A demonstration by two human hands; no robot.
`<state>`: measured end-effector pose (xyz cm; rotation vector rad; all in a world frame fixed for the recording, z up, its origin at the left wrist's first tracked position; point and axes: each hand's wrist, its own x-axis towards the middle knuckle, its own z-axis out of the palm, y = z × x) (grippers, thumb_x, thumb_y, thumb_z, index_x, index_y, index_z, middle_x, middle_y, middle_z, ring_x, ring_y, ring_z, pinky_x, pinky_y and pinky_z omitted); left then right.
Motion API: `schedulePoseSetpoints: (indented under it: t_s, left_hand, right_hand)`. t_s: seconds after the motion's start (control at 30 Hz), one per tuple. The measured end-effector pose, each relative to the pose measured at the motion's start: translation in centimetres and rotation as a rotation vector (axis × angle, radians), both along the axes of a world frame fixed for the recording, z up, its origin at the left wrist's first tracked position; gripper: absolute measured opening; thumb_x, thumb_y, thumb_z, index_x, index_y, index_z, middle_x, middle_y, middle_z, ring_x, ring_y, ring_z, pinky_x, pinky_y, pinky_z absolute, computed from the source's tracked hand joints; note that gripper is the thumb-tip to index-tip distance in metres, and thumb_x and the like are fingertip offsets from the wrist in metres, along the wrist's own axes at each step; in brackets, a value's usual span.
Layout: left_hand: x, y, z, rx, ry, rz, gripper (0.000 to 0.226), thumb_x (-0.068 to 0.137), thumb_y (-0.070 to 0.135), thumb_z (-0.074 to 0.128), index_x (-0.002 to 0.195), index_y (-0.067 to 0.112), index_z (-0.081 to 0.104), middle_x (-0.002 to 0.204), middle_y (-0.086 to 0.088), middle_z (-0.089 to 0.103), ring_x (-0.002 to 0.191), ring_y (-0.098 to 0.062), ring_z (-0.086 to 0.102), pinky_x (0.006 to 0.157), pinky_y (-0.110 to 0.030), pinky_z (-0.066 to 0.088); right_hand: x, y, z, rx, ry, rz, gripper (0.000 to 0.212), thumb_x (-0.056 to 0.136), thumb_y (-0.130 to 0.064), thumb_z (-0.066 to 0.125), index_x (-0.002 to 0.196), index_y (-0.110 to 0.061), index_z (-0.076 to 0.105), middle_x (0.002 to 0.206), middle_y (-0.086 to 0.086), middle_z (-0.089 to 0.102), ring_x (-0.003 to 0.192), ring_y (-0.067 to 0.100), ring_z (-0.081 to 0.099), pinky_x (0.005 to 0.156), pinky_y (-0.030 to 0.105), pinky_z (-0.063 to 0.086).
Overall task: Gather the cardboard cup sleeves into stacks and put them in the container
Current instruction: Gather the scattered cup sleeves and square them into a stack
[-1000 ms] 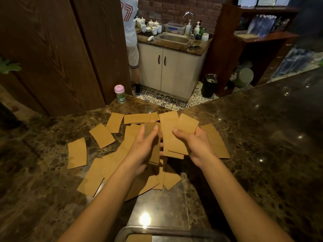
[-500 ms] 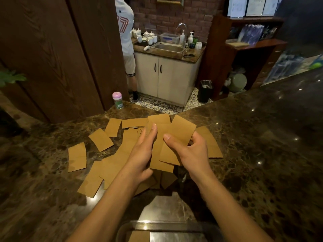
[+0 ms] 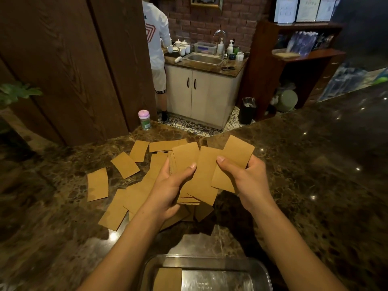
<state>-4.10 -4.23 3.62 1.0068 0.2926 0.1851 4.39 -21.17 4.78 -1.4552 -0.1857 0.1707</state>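
Observation:
Flat brown cardboard cup sleeves [image 3: 123,167] lie scattered on the dark marble counter, mostly left of centre. My left hand [image 3: 168,185] grips a stack of sleeves [image 3: 184,156], thumb across the front, held above the counter. My right hand [image 3: 245,175] pinches a single sleeve [image 3: 233,162] just right of that stack, and another sleeve [image 3: 206,177] leans between the two hands. A metal tray [image 3: 260,267], the container, sits at the near edge below my arms, with a sleeve stack [image 3: 168,278] lying in its left part.
A small jar with a pink lid [image 3: 144,119] stands at the counter's far edge. Beyond the counter are a sink cabinet [image 3: 203,95], a black bin [image 3: 247,110], wooden shelves, and a person in white [image 3: 156,45] at the sink. Dark wood panels rise at the left.
Both hands have lifted nearer to me with their sleeves. The left hand's thumb now clamps the stack, and the right hand's sleeve has shifted right, apart from the stack.

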Motion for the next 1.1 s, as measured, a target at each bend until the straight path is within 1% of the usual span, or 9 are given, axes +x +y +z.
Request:
schedulePoseSetpoints:
  t_s: [0.13, 0.3, 0.5, 0.63, 0.7, 0.77, 0.9, 1.0, 1.1]
  left_hand:
    - [-0.4, 0.1, 0.3, 0.011, -0.005, 0.003, 0.031, 0.08, 0.02, 0.081, 0.107, 0.033, 0.074, 0.111, -0.01, 0.078, 0.096, -0.029, 0.076, 0.065, -0.039, 0.061]
    - [-0.6, 0.3, 0.7, 0.01, 0.014, 0.015, 0.044, 0.081, 0.024, 0.081, 0.123, 0.024, 0.066, 0.115, -0.012, 0.077, 0.101, -0.031, 0.075, 0.068, -0.04, 0.062]
    - [-0.6, -0.1, 0.8, 0.019, 0.02, 0.029, 0.047, 0.082, 0.026, 0.081, 0.126, 0.027, 0.064, 0.119, -0.014, 0.075, 0.107, -0.038, 0.073, 0.084, -0.053, 0.061]
    - [-0.4, -0.7, 0.9, 0.061, -0.009, 0.08, 0.052, 0.073, 0.019, 0.085, 0.12, 0.025, 0.065, 0.109, -0.006, 0.079, 0.103, -0.028, 0.075, 0.075, -0.04, 0.063]
    - [-0.2, -1.0, 1.0, 0.076, -0.012, 0.093, 0.058, 0.069, 0.017, 0.087, 0.121, 0.025, 0.063, 0.106, -0.005, 0.079, 0.101, -0.027, 0.075, 0.074, -0.04, 0.063]
    - [-0.1, -1.2, 1.0, 0.1, -0.02, 0.107, 0.062, 0.065, 0.018, 0.088, 0.121, 0.024, 0.062, 0.105, -0.005, 0.078, 0.101, -0.027, 0.075, 0.077, -0.041, 0.063]
    - [-0.2, -1.2, 0.9, 0.114, -0.04, 0.128, 0.062, 0.067, 0.019, 0.087, 0.124, 0.02, 0.063, 0.108, -0.006, 0.078, 0.102, -0.025, 0.075, 0.074, -0.029, 0.061]
    - [-0.3, -1.0, 0.9, 0.062, -0.033, 0.14, 0.061, 0.075, 0.02, 0.085, 0.131, 0.019, 0.061, 0.114, -0.01, 0.077, 0.104, -0.027, 0.074, 0.074, -0.031, 0.061]
    - [-0.1, -0.9, 1.0, 0.133, -0.039, 0.185, 0.058, 0.084, 0.015, 0.082, 0.134, 0.033, 0.06, 0.115, -0.006, 0.076, 0.104, -0.023, 0.074, 0.08, -0.037, 0.062]
  right_hand:
    - [0.1, -0.4, 0.6, 0.038, 0.059, -0.019, 0.028, 0.086, -0.014, 0.085, 0.109, -0.024, 0.072, 0.102, -0.008, 0.082, 0.094, 0.011, 0.078, 0.084, 0.037, 0.063]
    - [0.1, -1.2, 1.3, 0.145, 0.175, 0.017, 0.031, 0.086, -0.014, 0.083, 0.111, -0.025, 0.07, 0.098, -0.007, 0.082, 0.09, 0.013, 0.079, 0.085, 0.045, 0.061]
    - [0.5, -2.0, 1.8, 0.319, 0.359, 0.093, 0.055, 0.073, -0.02, 0.082, 0.127, -0.016, 0.071, 0.118, 0.01, 0.079, 0.108, 0.028, 0.076, 0.087, 0.049, 0.06]
    - [-0.2, -1.5, 1.6, 0.252, 0.353, 0.229, 0.044, 0.08, -0.02, 0.081, 0.122, -0.017, 0.073, 0.109, 0.007, 0.081, 0.099, 0.023, 0.079, 0.077, 0.043, 0.065]
    - [-0.6, -0.9, 1.6, 0.211, 0.349, 0.259, 0.035, 0.087, -0.015, 0.079, 0.121, -0.016, 0.07, 0.106, 0.006, 0.082, 0.096, 0.021, 0.08, 0.072, 0.037, 0.066]
    - [-1.0, -0.4, 1.8, 0.139, 0.316, 0.286, 0.029, 0.092, -0.014, 0.077, 0.121, -0.015, 0.07, 0.109, 0.007, 0.082, 0.098, 0.021, 0.079, 0.074, 0.036, 0.065]
    - [-1.3, -0.3, 2.3, 0.006, 0.218, 0.299, 0.023, 0.093, -0.016, 0.078, 0.114, -0.022, 0.074, 0.105, -0.001, 0.082, 0.096, 0.016, 0.079, 0.079, 0.034, 0.061]
    - [-1.4, -0.3, 2.6, -0.035, 0.178, 0.274, 0.023, 0.092, -0.013, 0.078, 0.112, -0.024, 0.075, 0.104, -0.005, 0.083, 0.094, 0.012, 0.079, 0.076, 0.029, 0.059]
    - [-1.3, -0.4, 2.6, -0.032, 0.196, 0.203, 0.026, 0.092, -0.013, 0.079, 0.115, -0.023, 0.073, 0.104, -0.005, 0.083, 0.093, 0.012, 0.079, 0.081, 0.037, 0.059]
